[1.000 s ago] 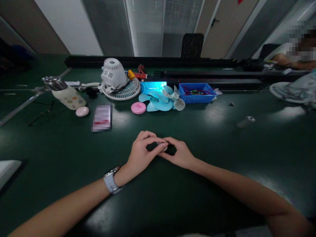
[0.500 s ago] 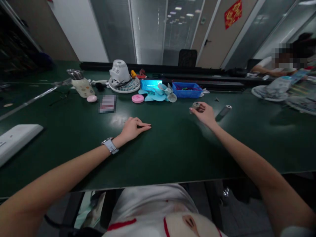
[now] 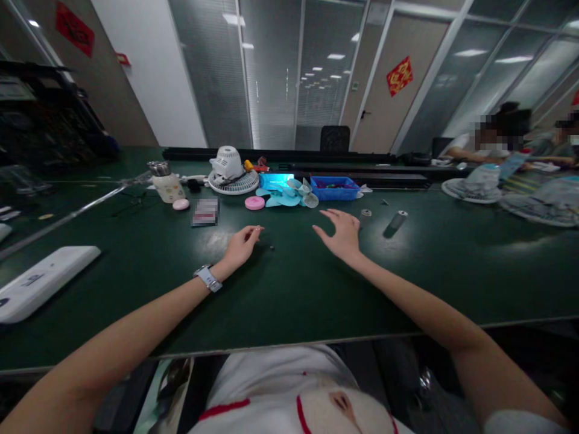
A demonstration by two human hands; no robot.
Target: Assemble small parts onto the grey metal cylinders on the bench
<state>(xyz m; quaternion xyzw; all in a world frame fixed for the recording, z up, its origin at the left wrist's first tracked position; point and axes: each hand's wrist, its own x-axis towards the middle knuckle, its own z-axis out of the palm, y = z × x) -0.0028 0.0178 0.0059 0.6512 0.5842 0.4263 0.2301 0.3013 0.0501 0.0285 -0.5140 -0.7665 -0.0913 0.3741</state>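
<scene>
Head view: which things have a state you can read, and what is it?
Left hand, fingers curled, any hold unclear
Right hand, open
Small part, lying apart from both hands
Nearer cylinder, upright, partly hidden
Watch, strapped on
Screen, lit
Bin, open-topped
Bottle, upright, capped
Door, shut

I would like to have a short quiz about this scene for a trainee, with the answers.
1. True or false: the right hand is open, with thumb and fingers apart.
2. Fill in: the small dark piece on the table lies nearer to the ____ than to the right hand.
3. Choose: which thing is next to the light-blue fan blades, on their right side in the picture? a) pink round case b) blue basket c) cream bottle

Key: 1. true; 2. left hand; 3. b
</scene>
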